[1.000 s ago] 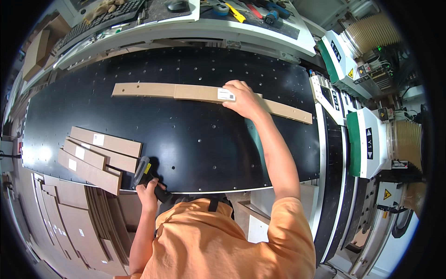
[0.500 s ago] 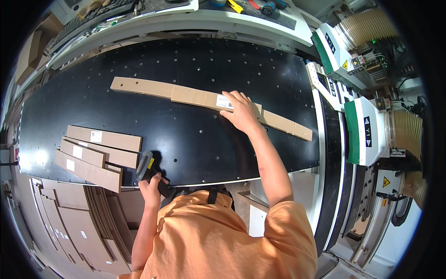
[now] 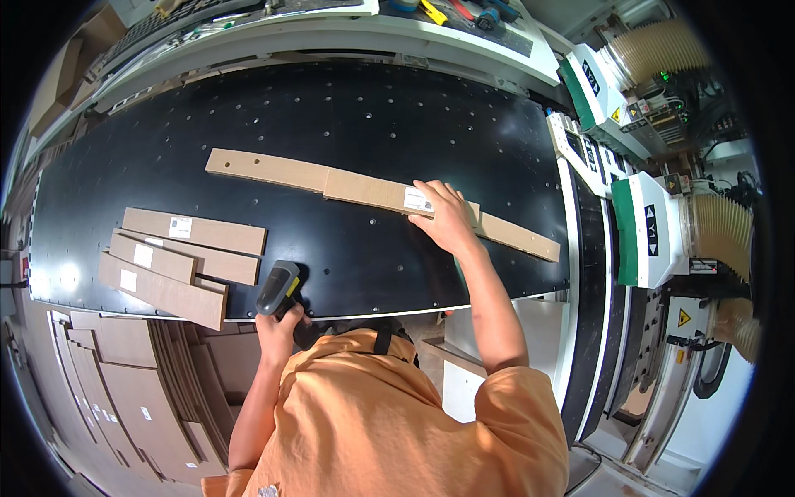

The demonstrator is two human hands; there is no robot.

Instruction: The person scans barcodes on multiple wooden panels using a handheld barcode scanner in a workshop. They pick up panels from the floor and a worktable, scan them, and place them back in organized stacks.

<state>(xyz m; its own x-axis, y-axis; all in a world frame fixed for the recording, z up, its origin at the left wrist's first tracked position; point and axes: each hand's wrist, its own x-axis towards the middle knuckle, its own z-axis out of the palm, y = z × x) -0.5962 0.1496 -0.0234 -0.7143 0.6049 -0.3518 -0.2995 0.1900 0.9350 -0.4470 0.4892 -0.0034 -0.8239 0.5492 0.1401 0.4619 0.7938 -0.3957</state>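
In my left hand [image 3: 280,327], at the near edge of the black table, is a dark grey handheld barcode scanner [image 3: 277,287] with a yellow label. My fingers wrap its grip, and its head points away from me. My right hand [image 3: 450,222] is closed across a short wooden board [image 3: 368,190] with a white label, thumb on the near edge and fingers over the far one. This board rests on a longer narrow board [image 3: 269,169], whose ends stick out on both sides. Two holes show near the long board's left end.
Several labelled boards [image 3: 195,229] lie overlapped on the left of the black table [image 3: 331,108]. Larger panels [image 3: 132,398] are stacked below at the left. Machine heads with hoses [image 3: 654,232] stand at the right. Tools [image 3: 489,15] lie on a far bench.
My right hand and the two stacked boards have come slightly nearer and to the right. The scanner has shifted right, with its head turned more into view.
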